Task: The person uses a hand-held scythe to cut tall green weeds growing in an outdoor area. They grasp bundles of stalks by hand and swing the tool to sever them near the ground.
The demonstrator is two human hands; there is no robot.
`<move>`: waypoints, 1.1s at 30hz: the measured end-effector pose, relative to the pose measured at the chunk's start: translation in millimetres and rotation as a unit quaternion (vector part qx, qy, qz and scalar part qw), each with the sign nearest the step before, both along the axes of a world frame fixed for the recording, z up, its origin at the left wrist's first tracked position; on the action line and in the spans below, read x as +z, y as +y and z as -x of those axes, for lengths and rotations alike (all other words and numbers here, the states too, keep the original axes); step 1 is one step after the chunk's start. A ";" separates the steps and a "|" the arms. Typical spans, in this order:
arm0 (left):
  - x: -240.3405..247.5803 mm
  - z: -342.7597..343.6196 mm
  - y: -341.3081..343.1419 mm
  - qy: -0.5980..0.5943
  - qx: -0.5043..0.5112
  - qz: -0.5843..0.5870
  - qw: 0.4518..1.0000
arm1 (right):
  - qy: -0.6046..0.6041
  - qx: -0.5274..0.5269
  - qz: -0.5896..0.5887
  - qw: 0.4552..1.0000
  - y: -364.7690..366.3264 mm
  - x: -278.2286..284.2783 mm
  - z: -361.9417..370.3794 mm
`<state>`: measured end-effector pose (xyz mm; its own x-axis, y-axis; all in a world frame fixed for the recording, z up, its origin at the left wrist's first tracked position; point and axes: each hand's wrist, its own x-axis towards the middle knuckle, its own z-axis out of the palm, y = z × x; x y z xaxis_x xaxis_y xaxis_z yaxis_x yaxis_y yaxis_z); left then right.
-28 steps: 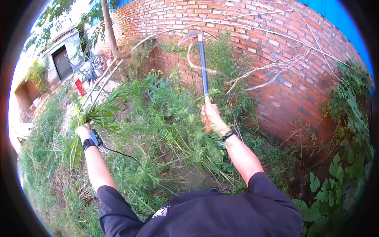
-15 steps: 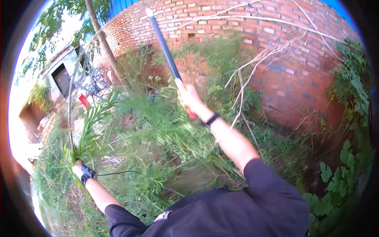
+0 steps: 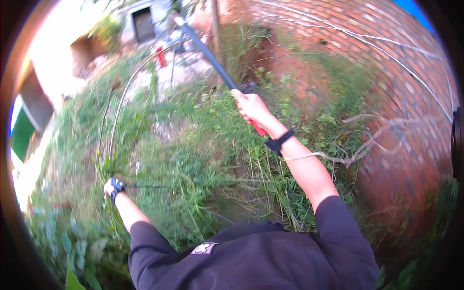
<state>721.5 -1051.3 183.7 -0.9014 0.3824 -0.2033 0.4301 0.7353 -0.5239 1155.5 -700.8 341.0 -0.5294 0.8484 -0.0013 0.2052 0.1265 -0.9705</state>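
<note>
Sickle [image 3: 208, 54], dark shaft, red grip: clamped in the fingers of the right hand [image 3: 253, 107], raised, head blurred. Weed bunch [image 3: 108, 166]: at the left hand [image 3: 110, 186], fingers seemingly closed round stems. Change: view swung leftward, brick wall [image 3: 386, 92] shifted right; sickle head now before the grey building [image 3: 162, 19]. Bearing: no cutting contact, apparently between strokes.
</note>
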 end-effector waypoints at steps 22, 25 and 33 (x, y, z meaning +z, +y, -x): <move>-193.6 -122.9 -43.9 -0.167 0.264 -0.578 0.753 | -0.099 -0.118 0.197 0.968 -40.3 -212.7 -158.2; -85.8 11.3 -106.6 -0.036 0.332 -0.535 0.776 | -0.003 -0.080 0.238 0.968 -53.1 -239.5 -148.9; 247.3 104.3 -242.8 0.363 0.047 0.158 0.917 | 0.001 -0.046 0.366 0.930 -56.3 -276.9 -159.5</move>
<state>617.2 -1294.1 430.9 -0.8686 0.3217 0.3769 -0.1743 0.5138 -0.8401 1314.9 -757.1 64.1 -0.4545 0.6632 -0.5946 0.1804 -0.5852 -0.7906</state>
